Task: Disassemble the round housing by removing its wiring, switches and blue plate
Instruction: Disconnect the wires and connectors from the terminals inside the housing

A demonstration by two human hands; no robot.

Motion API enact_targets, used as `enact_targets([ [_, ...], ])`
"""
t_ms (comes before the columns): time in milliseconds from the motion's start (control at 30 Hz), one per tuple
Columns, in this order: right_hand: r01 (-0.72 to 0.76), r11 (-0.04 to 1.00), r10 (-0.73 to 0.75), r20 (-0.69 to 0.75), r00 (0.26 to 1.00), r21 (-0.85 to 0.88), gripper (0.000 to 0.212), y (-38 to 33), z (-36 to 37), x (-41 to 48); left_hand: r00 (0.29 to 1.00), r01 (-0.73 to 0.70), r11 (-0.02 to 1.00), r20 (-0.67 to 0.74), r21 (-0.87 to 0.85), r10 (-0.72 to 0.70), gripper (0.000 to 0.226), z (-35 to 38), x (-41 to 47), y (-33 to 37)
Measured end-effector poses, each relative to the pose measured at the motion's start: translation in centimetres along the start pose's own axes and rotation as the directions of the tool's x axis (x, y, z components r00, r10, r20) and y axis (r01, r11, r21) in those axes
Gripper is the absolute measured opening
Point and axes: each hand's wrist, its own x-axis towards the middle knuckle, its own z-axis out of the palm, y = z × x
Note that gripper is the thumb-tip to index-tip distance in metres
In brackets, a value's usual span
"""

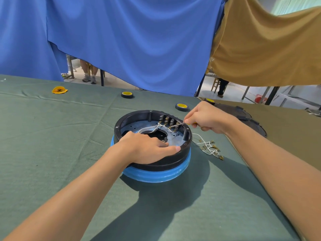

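- Round housing [156, 165] is sitting mid-table on the green cloth [52, 136], open side up: black ring over a blue band [156, 175].
- Left hand [145, 146] is clamping the near rim, thumb lying along the rim top and fingers reaching inside. It's blocking the near part of the blue plate [133, 126] and part of the dark centre opening [154, 134].
- Right hand [208, 119] is clenching a screwdriver [177, 125]. Only a bit of yellow handle is showing, the fist is covering the rest. The shaft is angling over the far-right rim, tip sitting at the switches [167, 120].
- Switches are standing in a row against the far inner wall.
- White wires [156, 126] are looping over the plate and the opening, crossing in front of the switches.
- Loose wire bundle [208, 146] with brass terminals is lying on the cloth just right of the housing.
- Black cover [243, 115] is lying on the brown cloth behind the right hand, partly hidden by it.
- Three tape rolls are sitting beyond the housing: [127, 94], [181, 106], [210, 101]. The last is partly hidden by the right hand.
- Yellow scrap [59, 89] is lying far left.
- Blue curtain [130, 40] and tan curtain [269, 49] are hanging behind the table.
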Motion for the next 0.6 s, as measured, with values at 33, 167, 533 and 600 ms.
enact_targets([
  [33,0.031,0.997,-0.031,0.011,0.999,-0.064,0.015,-0.2,0.2,-0.1,1.0,0.0,1.0,0.001,0.002,0.0,0.075,0.0,0.0,0.0],
  [167,0.125,0.951,-0.119,0.037,0.992,-0.283,0.018,-1.3,0.6,-0.6,1.0,0.004,1.0,-0.006,-0.001,-0.004,0.077,0.1,0.2,0.0],
  [533,0.196,0.908,-0.209,0.006,0.978,-0.371,0.023,-2.5,1.5,-1.4,0.996,-0.053,0.998,-0.079,-0.025,0.051,0.081,0.6,1.0,-0.6],
  [600,0.183,0.925,-0.194,-0.001,0.981,-0.334,0.023,-2.3,1.6,-1.3,0.987,-0.073,0.997,-0.143,-0.014,0.07,0.087,0.8,0.8,-0.5],
])
